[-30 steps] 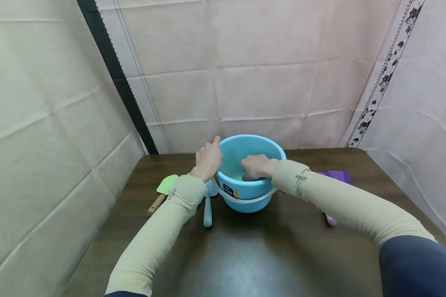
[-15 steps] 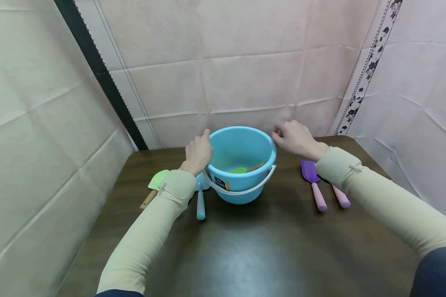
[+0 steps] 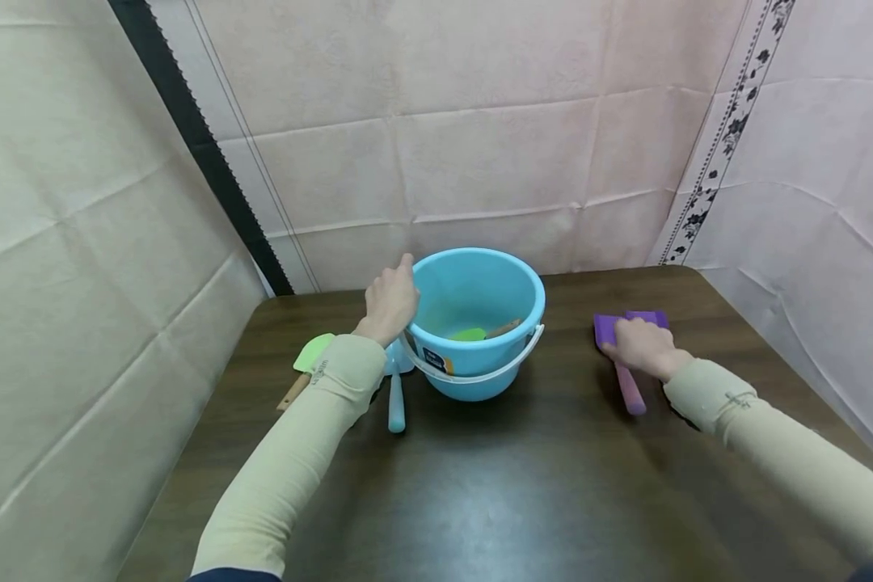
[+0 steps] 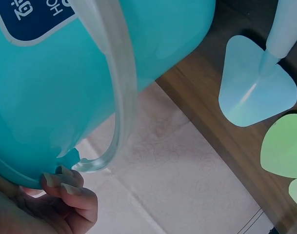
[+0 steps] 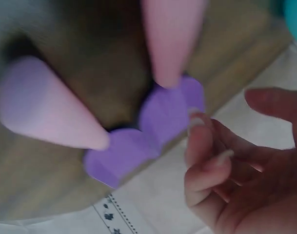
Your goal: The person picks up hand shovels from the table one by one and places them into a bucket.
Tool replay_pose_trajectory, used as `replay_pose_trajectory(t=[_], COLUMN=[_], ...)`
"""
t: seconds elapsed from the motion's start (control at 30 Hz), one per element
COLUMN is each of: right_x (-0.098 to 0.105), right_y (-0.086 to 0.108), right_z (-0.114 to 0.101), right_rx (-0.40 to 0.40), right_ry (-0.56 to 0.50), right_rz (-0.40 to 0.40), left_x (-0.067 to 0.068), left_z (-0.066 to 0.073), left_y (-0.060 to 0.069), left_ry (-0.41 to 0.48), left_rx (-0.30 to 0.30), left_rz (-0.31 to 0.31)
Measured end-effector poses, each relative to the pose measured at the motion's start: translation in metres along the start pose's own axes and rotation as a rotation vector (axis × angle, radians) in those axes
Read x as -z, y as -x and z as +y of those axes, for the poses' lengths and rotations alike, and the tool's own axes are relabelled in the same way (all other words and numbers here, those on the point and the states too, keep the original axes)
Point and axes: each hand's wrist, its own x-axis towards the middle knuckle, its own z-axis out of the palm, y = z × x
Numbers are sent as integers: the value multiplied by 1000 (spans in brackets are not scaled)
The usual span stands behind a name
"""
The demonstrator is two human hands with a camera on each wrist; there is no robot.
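Head cam: I've got the L hand (image 3: pixel 391 301) just L of ctr, fingers curled round the rim of the blue bucket (image 3: pixel 489 357) mid-frame, w/ a green spatula (image 3: pixel 469 334) inside. R hand (image 3: pixel 643 349) is at ctr-right over 2 purple spatulas (image 5: pixel 170 109) on the tbl (image 3: pixel 480 501); R wrist cam shows me its fingers half bent, thumb apart, nothing held, can't tell re contact.

Head looks down at bucket (image 3: pixel 480 356), left wrist nearer.
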Motion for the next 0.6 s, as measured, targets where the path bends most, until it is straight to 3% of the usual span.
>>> replay_pose_trajectory(t=[0.17, 0.43, 0.6], right_x=[-18, -33, -40], right_y=[11, 24, 25], right_z=[4, 0, 2], right_rx=[-20, -9, 11], right_ry=[28, 58, 52], right_rz=[-86, -82, -30], left_x=[2, 1, 0], left_z=[1, 0, -1], left_y=[0, 2, 2], left_ry=[-1, 24, 22], left_rx=[11, -3, -5], left_rz=[2, 4, 5])
